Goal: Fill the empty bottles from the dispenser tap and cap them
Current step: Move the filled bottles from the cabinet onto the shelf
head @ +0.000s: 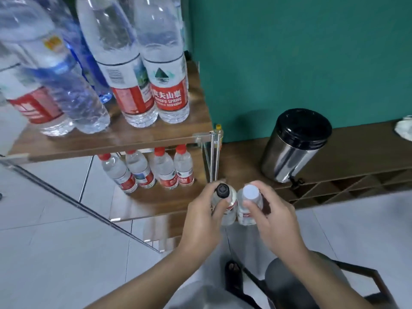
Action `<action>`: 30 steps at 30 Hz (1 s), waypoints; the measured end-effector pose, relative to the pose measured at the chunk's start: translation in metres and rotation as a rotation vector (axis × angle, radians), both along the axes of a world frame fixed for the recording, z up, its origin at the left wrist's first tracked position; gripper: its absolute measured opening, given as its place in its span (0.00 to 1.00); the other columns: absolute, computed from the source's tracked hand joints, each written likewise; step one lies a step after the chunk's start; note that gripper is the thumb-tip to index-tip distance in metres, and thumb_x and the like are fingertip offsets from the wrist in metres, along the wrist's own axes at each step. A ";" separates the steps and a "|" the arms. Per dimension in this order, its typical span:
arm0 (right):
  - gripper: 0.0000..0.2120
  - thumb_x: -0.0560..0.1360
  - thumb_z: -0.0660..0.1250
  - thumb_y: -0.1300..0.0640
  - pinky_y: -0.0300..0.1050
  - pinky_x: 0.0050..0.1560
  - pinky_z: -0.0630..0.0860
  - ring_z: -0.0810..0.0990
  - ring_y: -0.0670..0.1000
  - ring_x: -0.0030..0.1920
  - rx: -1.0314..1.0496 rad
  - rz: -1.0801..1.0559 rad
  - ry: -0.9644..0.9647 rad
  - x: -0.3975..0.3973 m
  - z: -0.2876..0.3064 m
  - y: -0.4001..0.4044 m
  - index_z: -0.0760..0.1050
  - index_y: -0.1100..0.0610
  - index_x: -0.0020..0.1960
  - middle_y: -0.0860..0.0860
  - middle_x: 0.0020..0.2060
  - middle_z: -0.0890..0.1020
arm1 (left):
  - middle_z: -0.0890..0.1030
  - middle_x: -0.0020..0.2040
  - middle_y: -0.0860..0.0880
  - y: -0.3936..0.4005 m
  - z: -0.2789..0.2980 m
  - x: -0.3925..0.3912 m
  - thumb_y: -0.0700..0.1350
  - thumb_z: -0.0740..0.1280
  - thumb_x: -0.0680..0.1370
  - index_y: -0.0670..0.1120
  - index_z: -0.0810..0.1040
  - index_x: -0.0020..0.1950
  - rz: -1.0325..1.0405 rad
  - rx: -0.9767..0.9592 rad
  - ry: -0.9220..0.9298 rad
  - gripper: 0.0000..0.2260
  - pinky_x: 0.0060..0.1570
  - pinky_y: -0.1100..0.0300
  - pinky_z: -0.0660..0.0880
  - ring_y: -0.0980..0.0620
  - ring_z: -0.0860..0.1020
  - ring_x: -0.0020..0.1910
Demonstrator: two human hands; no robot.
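Left hand (201,216) grips black-capped bottle (224,197), right hand (275,219) white-capped bottle (248,202), above tiled floor (55,253).

Materials check, keyed off the dispenser (294,146)
Dispenser: polished steel body, glossy black plastic lid. Cabinet top (356,152) under it: matt wood grain. Shelf (116,139) left of it: glossier wood laminate on bright metal legs (glare near edge). Bottles (165,70) there: clear plastic, glossy paper-look labels. Floor tiles (55,253): smooth, pale.
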State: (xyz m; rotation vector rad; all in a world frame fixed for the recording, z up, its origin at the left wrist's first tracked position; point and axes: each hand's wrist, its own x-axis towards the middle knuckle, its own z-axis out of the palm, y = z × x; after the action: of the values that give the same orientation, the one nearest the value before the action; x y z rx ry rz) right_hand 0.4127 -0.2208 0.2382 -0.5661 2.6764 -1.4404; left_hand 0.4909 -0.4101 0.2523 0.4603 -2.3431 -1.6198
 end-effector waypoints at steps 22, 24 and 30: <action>0.22 0.85 0.72 0.46 0.23 0.53 0.76 0.81 0.40 0.62 -0.016 0.317 -0.031 0.058 -0.033 -0.267 0.74 0.46 0.77 0.40 0.66 0.84 | 0.87 0.60 0.62 -0.220 -0.021 0.095 0.47 0.70 0.87 0.58 0.81 0.71 0.334 -0.101 -0.025 0.13 0.60 0.44 0.85 0.57 0.86 0.57; 0.23 0.85 0.72 0.47 0.24 0.51 0.75 0.81 0.40 0.59 0.005 0.310 -0.032 0.058 -0.035 -0.279 0.74 0.47 0.79 0.43 0.66 0.85 | 0.87 0.59 0.60 -0.229 -0.025 0.091 0.47 0.70 0.87 0.58 0.81 0.70 0.363 -0.105 -0.027 0.12 0.58 0.43 0.85 0.55 0.86 0.56; 0.23 0.84 0.73 0.48 0.29 0.55 0.77 0.85 0.46 0.62 0.030 0.262 -0.044 0.054 -0.052 -0.298 0.75 0.49 0.77 0.45 0.65 0.86 | 0.86 0.57 0.63 -0.243 -0.039 0.083 0.46 0.70 0.87 0.58 0.80 0.69 0.383 -0.101 -0.047 0.11 0.59 0.44 0.85 0.59 0.85 0.56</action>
State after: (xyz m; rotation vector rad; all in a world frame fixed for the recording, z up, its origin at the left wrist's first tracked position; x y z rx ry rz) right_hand 0.4664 -0.5191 0.1862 -0.8359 2.4736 -1.3224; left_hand 0.5737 -0.6532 0.2129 0.8705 -2.1847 -1.3206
